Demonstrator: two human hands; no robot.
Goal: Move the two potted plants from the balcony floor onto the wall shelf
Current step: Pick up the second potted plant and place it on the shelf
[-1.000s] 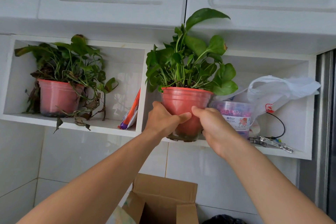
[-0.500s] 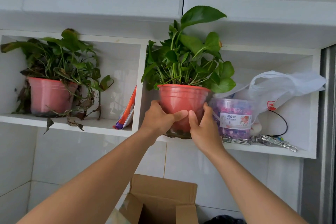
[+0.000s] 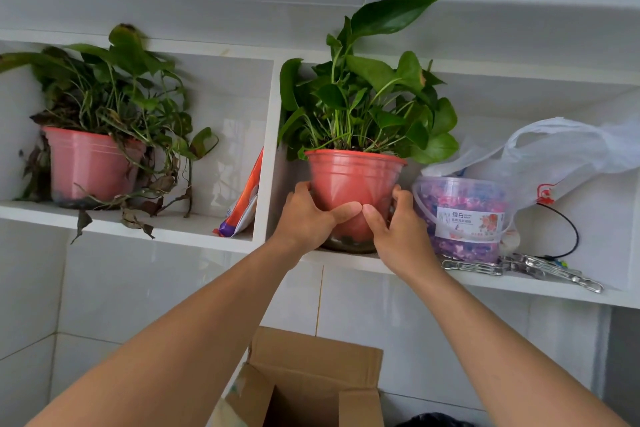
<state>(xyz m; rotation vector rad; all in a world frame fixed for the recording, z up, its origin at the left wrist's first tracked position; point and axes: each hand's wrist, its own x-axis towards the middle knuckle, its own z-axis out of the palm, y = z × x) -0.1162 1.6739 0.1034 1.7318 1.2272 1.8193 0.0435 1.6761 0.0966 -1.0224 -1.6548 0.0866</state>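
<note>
Since a second ago: red pot with green plant (image 3: 356, 184) lowered from above the shelf lip onto the right compartment of the wall shelf (image 3: 519, 282), base at the front edge. Left hand (image 3: 311, 218) and right hand (image 3: 398, 225) grip its sides, fingers curled round, thumbs meeting in front. Divider just left; lidded tub (image 3: 462, 218) just right, near touching. Second potted plant (image 3: 91, 163) stands in left compartment, wilted leaves over the edge. Cardboard box (image 3: 311, 378) below.
</note>
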